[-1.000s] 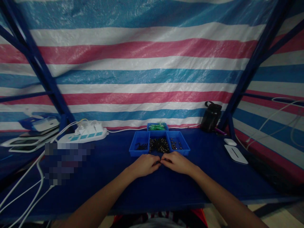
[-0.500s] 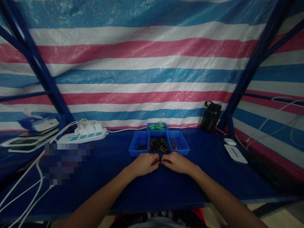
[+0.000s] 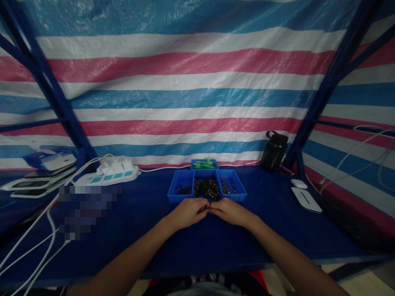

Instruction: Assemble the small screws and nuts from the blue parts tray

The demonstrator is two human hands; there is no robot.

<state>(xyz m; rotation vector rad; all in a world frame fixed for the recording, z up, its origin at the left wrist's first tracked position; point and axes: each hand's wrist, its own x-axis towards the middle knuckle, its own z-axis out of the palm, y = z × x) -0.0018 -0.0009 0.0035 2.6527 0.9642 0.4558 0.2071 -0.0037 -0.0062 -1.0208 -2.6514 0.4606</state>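
My left hand (image 3: 189, 212) and my right hand (image 3: 231, 210) meet at the fingertips just in front of the blue trays. Both are closed in a pinch; whatever is between the fingers is too small to make out. Behind them, the middle tray holds many small dark and brassy parts (image 3: 207, 187). A few dark thin pieces (image 3: 184, 189) lie in the left tray (image 3: 175, 181), and several small metal parts (image 3: 228, 187) in the right tray (image 3: 240, 184). Green items (image 3: 203, 164) fill a smaller tray at the back.
A white power strip (image 3: 108, 176) with plugs and cables is at the left, near stacked devices (image 3: 43, 176). A black bottle (image 3: 273, 151) stands at the back right. A white case (image 3: 298, 183) and a flat white device (image 3: 306, 200) lie on the right.
The small gap between my hands has closed, and their fingertips now touch or nearly touch. The trays and other objects have stayed in place.
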